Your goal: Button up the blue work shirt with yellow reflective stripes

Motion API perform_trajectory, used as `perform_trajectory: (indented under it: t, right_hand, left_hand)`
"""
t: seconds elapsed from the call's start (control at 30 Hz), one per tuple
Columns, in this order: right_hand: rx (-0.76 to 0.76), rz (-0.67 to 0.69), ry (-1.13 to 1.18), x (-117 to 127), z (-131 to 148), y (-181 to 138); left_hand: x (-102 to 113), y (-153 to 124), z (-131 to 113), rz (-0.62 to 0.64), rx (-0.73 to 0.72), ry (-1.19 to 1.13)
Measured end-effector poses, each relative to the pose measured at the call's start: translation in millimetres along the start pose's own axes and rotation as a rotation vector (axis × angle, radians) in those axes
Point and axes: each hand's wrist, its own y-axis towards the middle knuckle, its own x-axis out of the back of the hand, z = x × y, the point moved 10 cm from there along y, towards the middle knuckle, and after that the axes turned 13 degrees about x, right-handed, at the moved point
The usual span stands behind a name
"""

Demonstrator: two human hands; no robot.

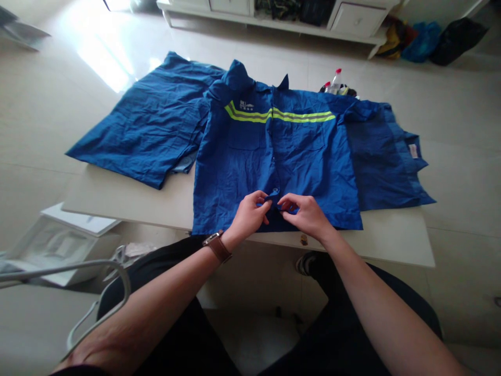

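A blue work shirt (250,162) with a yellow-green reflective chest stripe lies face up on a low white table (391,237), collar away from me, sleeves spread to both sides. My left hand (250,214), with a brown-strapped watch on its wrist, pinches the shirt's front placket near the hem. My right hand (303,211) pinches the opposite edge of the placket right beside it. Both hands are closed on the fabric around a small blue button, fingertips nearly touching.
Two small bottles with red caps (332,83) stand behind the shirt at the table's far edge. A white cabinet (352,18) and bags (426,39) are by the far wall. A white box (58,240) sits on the floor to my left, beside a grey metal frame (97,282).
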Motion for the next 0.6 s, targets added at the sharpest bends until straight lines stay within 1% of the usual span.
perform_trajectory:
  t: [0.03,0.07,0.13,0.17,0.2,0.27,0.33,0.4,0.43,0.5,0.6]
  right_hand:
    - [0.002,-0.028,-0.025,3,-1,0]
    - [-0.012,-0.084,-0.049,9,-3,0]
    - [-0.08,-0.252,-0.096,28,-10,-4]
    - [-0.12,-0.348,-0.112,40,-13,-8]
    - [-0.156,-0.443,-0.12,51,-16,-13]
    - [-0.196,-0.609,-0.127,70,-16,-22]
    - [-0.188,-0.707,-0.129,83,-11,-28]
    - [-0.164,-0.726,-0.137,88,-6,-29]
    - [-0.155,-0.714,-0.139,87,-4,-28]
    - [-0.139,-0.672,-0.143,82,-2,-26]
    - [-0.124,-0.647,-0.165,76,-2,-24]
  left_hand:
    - [1,1,1,0.001,0.022,-0.027]
    - [2,2,3,-0.003,0.046,-0.066]
    - [9,1,2,-0.048,0.065,-0.125]
    - [14,-1,-2,-0.086,0.04,-0.109]
    - [18,-6,-10,-0.128,-0.011,-0.046]
    - [19,-21,-29,-0.196,-0.156,0.188]
    - [9,-37,-44,-0.203,-0.283,0.436]
    - [-4,-49,-45,-0.163,-0.318,0.544]
    - [-10,-53,-41,-0.131,-0.302,0.528]
    - [-19,-57,-27,-0.064,-0.219,0.382]
    - [-31,-58,10,-0.012,-0.035,0.109]
